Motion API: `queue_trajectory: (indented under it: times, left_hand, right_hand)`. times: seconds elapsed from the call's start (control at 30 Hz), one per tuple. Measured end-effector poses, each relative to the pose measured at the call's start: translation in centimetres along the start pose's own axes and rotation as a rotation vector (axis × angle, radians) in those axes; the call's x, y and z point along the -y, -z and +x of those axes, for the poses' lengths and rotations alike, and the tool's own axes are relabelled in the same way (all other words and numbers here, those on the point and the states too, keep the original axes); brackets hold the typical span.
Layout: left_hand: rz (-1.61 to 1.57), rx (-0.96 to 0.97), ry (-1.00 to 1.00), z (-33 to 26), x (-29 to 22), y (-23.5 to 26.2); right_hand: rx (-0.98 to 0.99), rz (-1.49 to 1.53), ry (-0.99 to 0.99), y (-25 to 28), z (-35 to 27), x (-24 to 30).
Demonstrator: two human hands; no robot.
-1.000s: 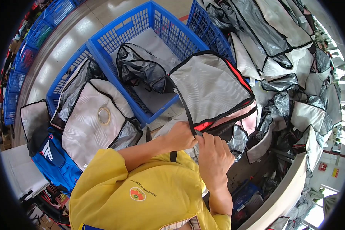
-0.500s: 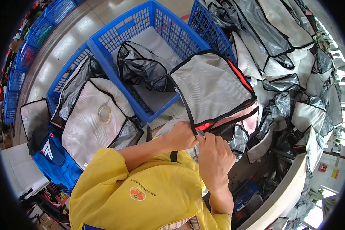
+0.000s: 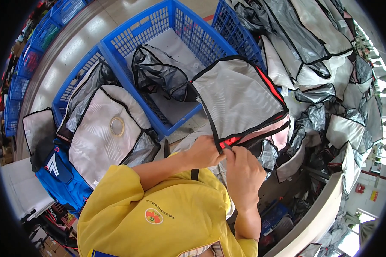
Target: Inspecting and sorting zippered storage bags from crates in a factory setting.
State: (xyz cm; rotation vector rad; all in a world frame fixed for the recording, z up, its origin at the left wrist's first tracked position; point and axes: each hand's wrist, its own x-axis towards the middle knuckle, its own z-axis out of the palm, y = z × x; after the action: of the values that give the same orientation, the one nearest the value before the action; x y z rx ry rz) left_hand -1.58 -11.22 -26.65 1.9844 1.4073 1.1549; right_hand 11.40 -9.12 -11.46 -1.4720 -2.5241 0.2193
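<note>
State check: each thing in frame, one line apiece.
Grey pouch: held up by its near corner, red-lined opening gaping.
Left hand: pinching the pouch corner.
Right hand: gripping beside it.
Middle crate: holds one crumpled black bag.
Left crate: stuffed with pouches.

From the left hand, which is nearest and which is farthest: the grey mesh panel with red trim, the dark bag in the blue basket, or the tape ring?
1. Grey mesh panel with red trim: held by the left hand, just above it.
2. Dark bag: up and left, inside the blue basket.
3. Tape ring: far left, on a flat grey panel.
</note>
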Motion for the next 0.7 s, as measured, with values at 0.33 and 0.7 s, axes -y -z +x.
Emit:
queue_trajectory:
  times: [0.33, 0.7]
  left_hand:
    - [-0.048, 0.043, -0.031, 0.5, -0.2, 0.9]
    - [0.013, 0.088, -0.044, 0.6, -0.3, 0.8]
  right_hand:
    - [0.038, 0.21, 0.247, -0.4, 1.2, -3.0]
    - [0.197, -0.112, 0.789, 1.3, 6.2, -3.8]
